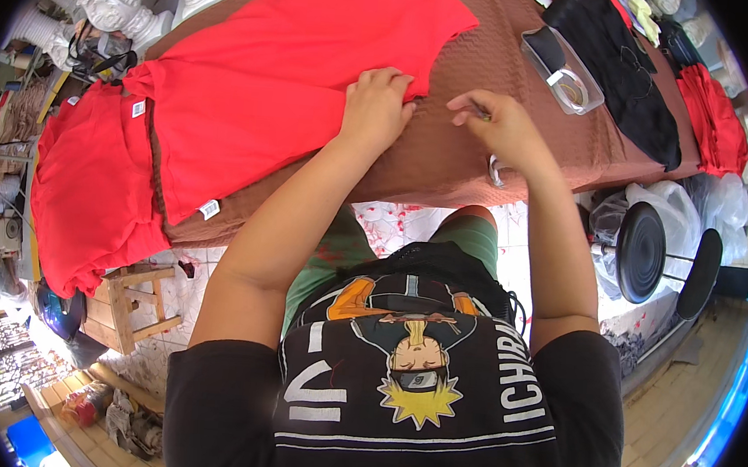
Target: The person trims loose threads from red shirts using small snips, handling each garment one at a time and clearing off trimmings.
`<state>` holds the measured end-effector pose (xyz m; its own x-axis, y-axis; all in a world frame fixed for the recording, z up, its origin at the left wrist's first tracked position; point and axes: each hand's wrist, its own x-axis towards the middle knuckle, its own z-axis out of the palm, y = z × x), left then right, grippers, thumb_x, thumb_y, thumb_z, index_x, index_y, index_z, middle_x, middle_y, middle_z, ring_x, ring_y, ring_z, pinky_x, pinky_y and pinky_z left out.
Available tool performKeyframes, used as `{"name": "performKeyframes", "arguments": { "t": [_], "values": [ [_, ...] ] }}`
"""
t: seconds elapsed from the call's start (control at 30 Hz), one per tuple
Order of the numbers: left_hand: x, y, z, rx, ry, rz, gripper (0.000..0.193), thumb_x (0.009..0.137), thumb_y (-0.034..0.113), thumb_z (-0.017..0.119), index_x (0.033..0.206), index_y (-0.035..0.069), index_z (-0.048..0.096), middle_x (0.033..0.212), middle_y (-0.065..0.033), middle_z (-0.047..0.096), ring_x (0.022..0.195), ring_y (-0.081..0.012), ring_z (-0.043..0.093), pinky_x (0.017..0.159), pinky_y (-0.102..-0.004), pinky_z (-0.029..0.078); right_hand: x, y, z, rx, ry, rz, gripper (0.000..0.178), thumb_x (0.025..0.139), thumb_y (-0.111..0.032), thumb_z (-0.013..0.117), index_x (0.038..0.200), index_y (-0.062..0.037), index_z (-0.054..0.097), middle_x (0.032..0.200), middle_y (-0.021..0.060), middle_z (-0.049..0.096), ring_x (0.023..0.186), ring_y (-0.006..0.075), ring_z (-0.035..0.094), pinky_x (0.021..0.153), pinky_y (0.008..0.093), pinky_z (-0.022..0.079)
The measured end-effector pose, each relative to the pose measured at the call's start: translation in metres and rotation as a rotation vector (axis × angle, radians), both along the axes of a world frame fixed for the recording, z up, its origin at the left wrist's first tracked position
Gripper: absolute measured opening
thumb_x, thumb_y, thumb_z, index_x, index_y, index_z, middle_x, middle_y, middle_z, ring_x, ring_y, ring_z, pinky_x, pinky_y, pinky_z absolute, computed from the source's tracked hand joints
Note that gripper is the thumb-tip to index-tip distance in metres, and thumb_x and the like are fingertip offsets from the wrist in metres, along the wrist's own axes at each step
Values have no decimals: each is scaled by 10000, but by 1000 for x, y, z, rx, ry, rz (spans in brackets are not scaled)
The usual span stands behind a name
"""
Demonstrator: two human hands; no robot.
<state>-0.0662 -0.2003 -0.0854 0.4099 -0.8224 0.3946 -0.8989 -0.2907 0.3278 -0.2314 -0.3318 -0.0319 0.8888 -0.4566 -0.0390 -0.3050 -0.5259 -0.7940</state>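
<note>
A red shirt (291, 60) is spread over the brown-covered table (479, 66), with white tags along its lower edge. At the shirt's right edge, my left hand (375, 109) has its fingers bent and closed on the cloth; the fingertips are partly hidden. My right hand (498, 127) is raised just to the right of the shirt, apart from it. Its fingers are curled round something small and dark, mostly covered by the hand, that I cannot make out.
A pile of red garments (97, 185) hangs over the table's left end. At the right lie a clear plastic box (562, 71) with tape rolls, black cloth (619, 77) and folded red cloth (711, 119). White busts (111, 4) stand behind; a black-seated stool (640, 252) is at the right.
</note>
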Motion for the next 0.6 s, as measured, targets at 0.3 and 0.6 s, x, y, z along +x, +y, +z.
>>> {"name": "performKeyframes", "arguments": {
  "t": [0.3, 0.6],
  "values": [
    [1, 34, 48, -57, 813, -85, 204, 860, 159, 654, 986, -2, 652, 816, -60, 674, 756, -127, 618, 702, -268, 481, -6, 46, -1, -81, -324, -131, 447, 782, -199, 732, 1195, -120, 581, 790, 132, 630, 682, 253, 608, 659, 350, 488],
    [-53, 76, 47, -218, 564, 80, 220, 843, 119, 683, 1021, 12, 611, 844, -7, 618, 770, -52, 567, 672, -220, 466, 0, 61, -23, 162, -287, -127, 156, 792, -136, 720, 889, -24, 672, 771, 75, 625, 656, 134, 553, 641, 272, 460]
  ]
}}
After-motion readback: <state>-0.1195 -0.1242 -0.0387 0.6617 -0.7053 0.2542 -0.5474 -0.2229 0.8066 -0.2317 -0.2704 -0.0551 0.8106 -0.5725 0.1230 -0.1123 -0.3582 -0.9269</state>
